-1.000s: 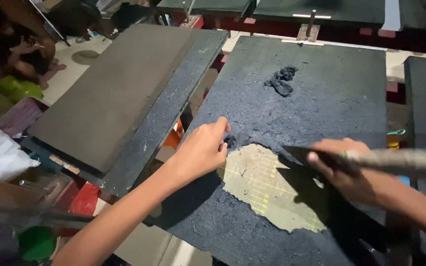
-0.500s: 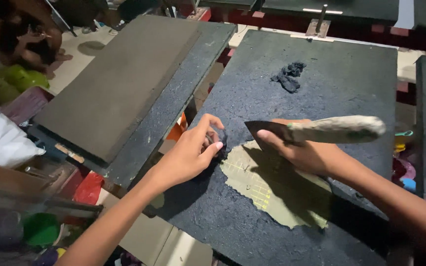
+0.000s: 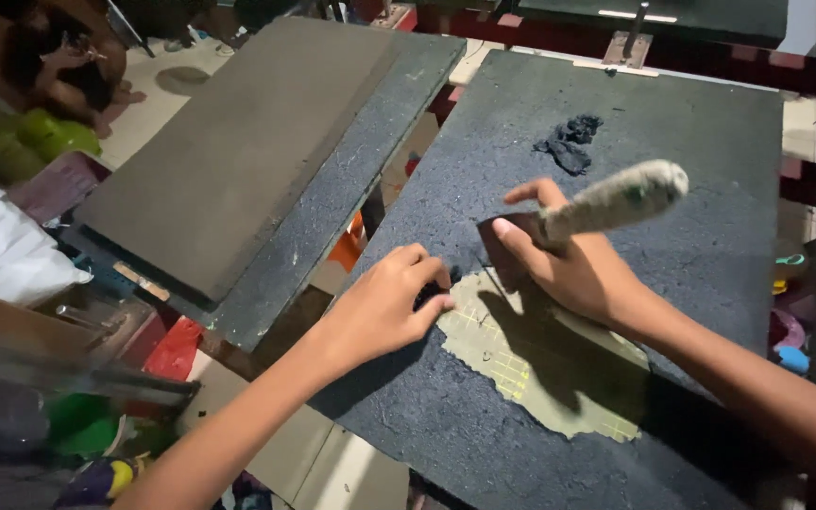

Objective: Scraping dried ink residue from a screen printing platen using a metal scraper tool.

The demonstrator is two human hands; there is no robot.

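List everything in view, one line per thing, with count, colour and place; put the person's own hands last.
Board: one, dark textured coating, centre and right.
Scraped patch: one, pale yellow-green with a grid, lower middle of the board.
Scrapings pile: one, black, upper part of the board.
Tilted board: one, grey, left.
Scraper: one, dark blade, handle caked grey, in the right hand.
Seated person: one, top left.
Left hand: pinching a dark bit at the patch's edge.
Right hand: gripping the scraper.

Dark board [image 3: 691,189]: far half open except a black scrap pile [image 3: 569,146] near its far edge; near half blocked by both hands.
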